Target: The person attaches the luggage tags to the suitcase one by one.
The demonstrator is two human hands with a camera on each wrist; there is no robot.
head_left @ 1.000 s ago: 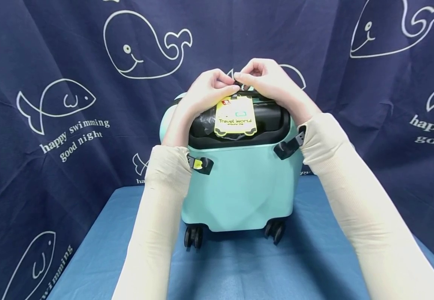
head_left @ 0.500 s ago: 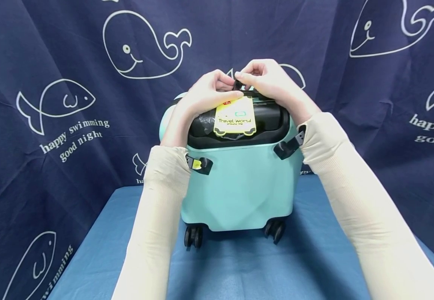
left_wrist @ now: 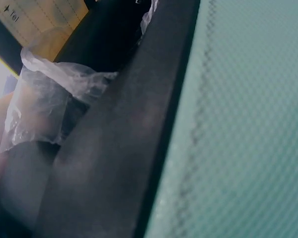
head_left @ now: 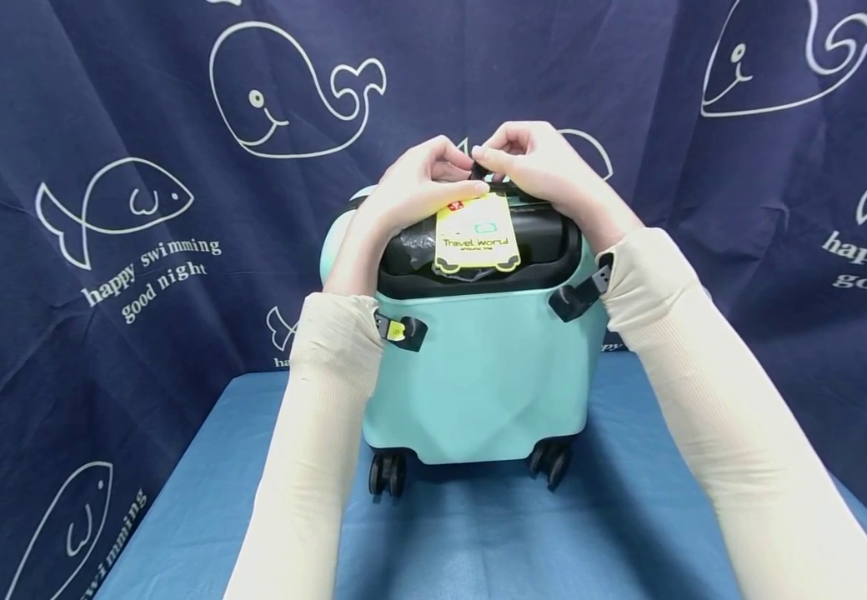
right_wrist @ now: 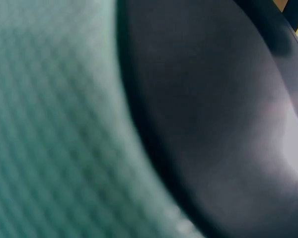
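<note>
A mint-green suitcase stands upright on its black wheels in the head view. A yellow paper tag printed "Travel World" hangs over the black handle panel at its top. My left hand has its thumb at the tag's upper edge and its fingers curled behind a small black strap. From the other side my right hand pinches this strap between thumb and fingertips. Fingers partly hide the strap and its fastening. In the left wrist view, clear plastic wrap covers part of the black handle.
Blue cloth covers the table under the suitcase. A dark blue curtain with white whale and fish drawings hangs close behind and at both sides. Black wrist-camera mounts sit near both cuffs, in front of the suitcase.
My left thumb has slid down and slightly right, onto the tag's upper edge. The black strap shows more upright between the hands. The tag has shifted slightly right; the suitcase stays put.
</note>
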